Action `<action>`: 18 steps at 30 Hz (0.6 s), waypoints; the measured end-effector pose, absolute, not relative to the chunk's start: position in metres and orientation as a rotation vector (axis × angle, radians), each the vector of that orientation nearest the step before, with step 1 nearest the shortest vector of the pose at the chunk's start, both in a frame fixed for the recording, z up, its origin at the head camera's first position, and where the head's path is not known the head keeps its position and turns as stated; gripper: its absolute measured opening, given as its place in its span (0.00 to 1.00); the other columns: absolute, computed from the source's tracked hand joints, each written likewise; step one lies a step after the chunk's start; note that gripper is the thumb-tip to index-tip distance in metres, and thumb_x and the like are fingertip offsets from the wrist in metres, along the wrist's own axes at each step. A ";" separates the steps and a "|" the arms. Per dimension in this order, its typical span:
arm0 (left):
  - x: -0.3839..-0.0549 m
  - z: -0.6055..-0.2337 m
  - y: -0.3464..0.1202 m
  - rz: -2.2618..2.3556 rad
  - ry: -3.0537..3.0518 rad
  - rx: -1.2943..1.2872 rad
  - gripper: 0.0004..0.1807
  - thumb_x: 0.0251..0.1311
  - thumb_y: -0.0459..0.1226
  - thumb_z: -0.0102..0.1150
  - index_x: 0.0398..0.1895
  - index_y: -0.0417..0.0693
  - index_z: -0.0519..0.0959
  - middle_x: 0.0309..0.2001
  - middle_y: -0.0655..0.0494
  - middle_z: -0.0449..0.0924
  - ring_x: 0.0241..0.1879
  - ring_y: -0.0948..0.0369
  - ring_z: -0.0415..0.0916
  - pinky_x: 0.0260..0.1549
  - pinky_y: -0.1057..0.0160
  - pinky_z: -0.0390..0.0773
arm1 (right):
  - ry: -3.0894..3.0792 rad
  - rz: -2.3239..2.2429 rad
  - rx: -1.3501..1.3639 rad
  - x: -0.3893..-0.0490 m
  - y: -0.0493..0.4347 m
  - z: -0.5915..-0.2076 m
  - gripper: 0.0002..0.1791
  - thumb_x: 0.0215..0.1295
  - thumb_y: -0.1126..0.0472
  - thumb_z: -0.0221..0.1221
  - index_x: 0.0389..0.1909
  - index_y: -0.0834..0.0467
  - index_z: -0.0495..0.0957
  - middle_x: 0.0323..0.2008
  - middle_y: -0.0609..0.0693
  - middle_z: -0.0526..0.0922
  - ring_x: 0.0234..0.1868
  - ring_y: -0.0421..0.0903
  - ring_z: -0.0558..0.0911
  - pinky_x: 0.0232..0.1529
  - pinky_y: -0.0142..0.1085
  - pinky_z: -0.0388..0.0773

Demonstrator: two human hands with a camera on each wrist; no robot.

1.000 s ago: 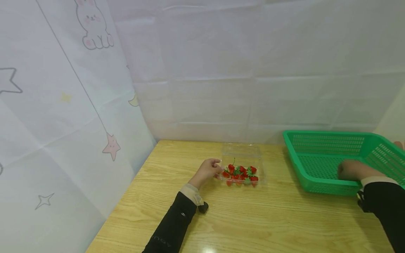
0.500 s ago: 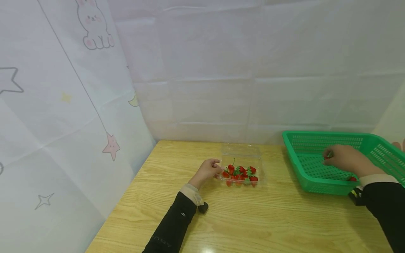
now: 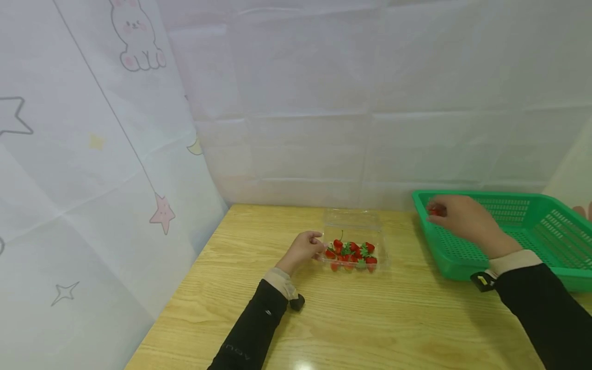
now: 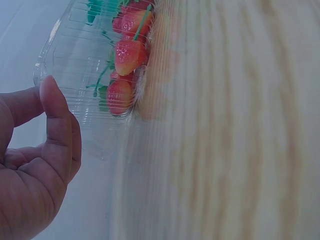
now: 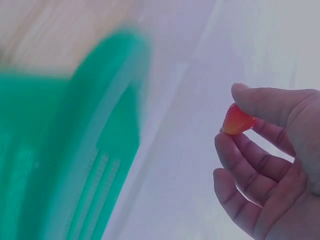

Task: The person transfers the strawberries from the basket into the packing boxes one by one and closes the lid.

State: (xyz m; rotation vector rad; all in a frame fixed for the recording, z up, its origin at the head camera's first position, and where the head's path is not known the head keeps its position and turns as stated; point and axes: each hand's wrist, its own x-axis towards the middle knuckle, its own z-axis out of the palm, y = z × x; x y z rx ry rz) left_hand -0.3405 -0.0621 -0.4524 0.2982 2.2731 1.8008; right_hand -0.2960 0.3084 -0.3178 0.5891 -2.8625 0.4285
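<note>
A clear plastic clamshell box (image 3: 381, 246) stands lid open on the table, with several red strawberries (image 3: 370, 247) and a thin-stemmed cherry-like fruit (image 3: 338, 244) inside. My left hand (image 3: 305, 247) pinches the box's left rim. In the left wrist view, thumb and finger meet at the box edge, and green-leafed strawberries (image 4: 130, 56) show through the plastic. Over the left side of the green basket, my right hand (image 3: 464, 220) pinches a small strawberry (image 5: 238, 120) between thumb and fingertips.
The green plastic basket (image 3: 532, 277), with slotted walls and a raised rim, stands at the right of the wooden table (image 3: 351, 324). A white sheet (image 3: 296, 149) hangs behind, and a printed one (image 3: 83, 205) hangs at the left.
My right hand has risen from the basket's floor with a strawberry and moved left to above its left rim. My left hand and the box have stayed in place.
</note>
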 end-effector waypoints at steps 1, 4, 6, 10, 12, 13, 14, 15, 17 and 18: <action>-0.341 -0.452 -0.062 1.803 2.270 0.299 0.27 0.64 0.29 0.58 0.67 0.34 0.67 0.31 0.50 0.73 0.30 0.56 0.78 0.31 0.59 0.84 | -2.853 0.440 0.604 -0.296 0.301 -0.317 0.16 0.64 0.59 0.64 0.48 0.65 0.80 0.39 0.56 0.83 0.39 0.55 0.81 0.36 0.51 0.79; -0.342 -0.453 -0.062 1.814 2.258 0.295 0.27 0.64 0.29 0.60 0.66 0.34 0.67 0.31 0.51 0.73 0.31 0.56 0.78 0.30 0.59 0.84 | -2.830 0.472 0.664 -0.297 0.278 -0.320 0.15 0.64 0.60 0.64 0.47 0.65 0.80 0.38 0.55 0.82 0.38 0.53 0.81 0.35 0.49 0.80; -0.342 -0.453 -0.062 1.814 2.255 0.299 0.27 0.64 0.29 0.60 0.66 0.34 0.67 0.31 0.50 0.73 0.32 0.56 0.79 0.30 0.60 0.84 | -2.815 0.485 0.690 -0.299 0.263 -0.325 0.14 0.64 0.60 0.65 0.47 0.64 0.81 0.38 0.54 0.82 0.37 0.51 0.81 0.34 0.47 0.80; -0.342 -0.453 -0.062 1.805 2.259 0.313 0.28 0.65 0.29 0.59 0.67 0.32 0.66 0.31 0.49 0.74 0.31 0.57 0.79 0.31 0.59 0.84 | -2.761 0.524 0.749 -0.306 0.234 -0.342 0.11 0.62 0.62 0.66 0.42 0.62 0.82 0.35 0.51 0.82 0.34 0.48 0.81 0.32 0.45 0.80; -0.341 -0.452 -0.062 1.799 2.269 0.319 0.28 0.65 0.30 0.59 0.67 0.32 0.66 0.31 0.48 0.75 0.29 0.57 0.79 0.31 0.58 0.84 | -2.739 0.563 0.776 -0.310 0.220 -0.352 0.09 0.61 0.62 0.67 0.40 0.60 0.82 0.33 0.49 0.82 0.32 0.46 0.80 0.31 0.43 0.80; -0.341 -0.452 -0.061 1.796 2.272 0.319 0.28 0.65 0.30 0.59 0.67 0.31 0.66 0.31 0.48 0.75 0.28 0.57 0.79 0.31 0.58 0.84 | -2.727 0.585 0.784 -0.312 0.212 -0.356 0.09 0.60 0.62 0.68 0.39 0.60 0.82 0.32 0.49 0.82 0.32 0.46 0.81 0.32 0.43 0.80; -0.341 -0.452 -0.061 1.796 2.276 0.317 0.28 0.65 0.30 0.59 0.67 0.31 0.66 0.32 0.48 0.75 0.27 0.57 0.78 0.32 0.57 0.84 | -2.720 0.607 0.793 -0.315 0.205 -0.361 0.08 0.59 0.62 0.68 0.38 0.60 0.82 0.31 0.48 0.82 0.32 0.46 0.80 0.32 0.43 0.80; -0.340 -0.452 -0.061 1.797 2.281 0.313 0.27 0.65 0.30 0.59 0.66 0.31 0.66 0.32 0.48 0.75 0.26 0.57 0.78 0.32 0.57 0.84 | -2.718 0.630 0.794 -0.317 0.197 -0.365 0.09 0.59 0.62 0.69 0.38 0.60 0.82 0.31 0.48 0.82 0.31 0.45 0.80 0.32 0.43 0.80; -0.340 -0.453 -0.061 1.799 2.288 0.303 0.27 0.65 0.30 0.59 0.66 0.32 0.66 0.32 0.48 0.75 0.26 0.57 0.78 0.31 0.57 0.84 | -2.726 0.687 0.782 -0.321 0.183 -0.374 0.09 0.60 0.61 0.68 0.38 0.60 0.82 0.31 0.48 0.82 0.32 0.46 0.80 0.34 0.44 0.80; -0.339 -0.452 -0.061 1.800 2.286 0.298 0.27 0.65 0.30 0.59 0.66 0.32 0.66 0.32 0.48 0.76 0.27 0.57 0.78 0.32 0.57 0.84 | -2.724 0.712 0.778 -0.323 0.176 -0.379 0.09 0.60 0.61 0.68 0.38 0.61 0.81 0.31 0.48 0.82 0.32 0.46 0.80 0.35 0.45 0.79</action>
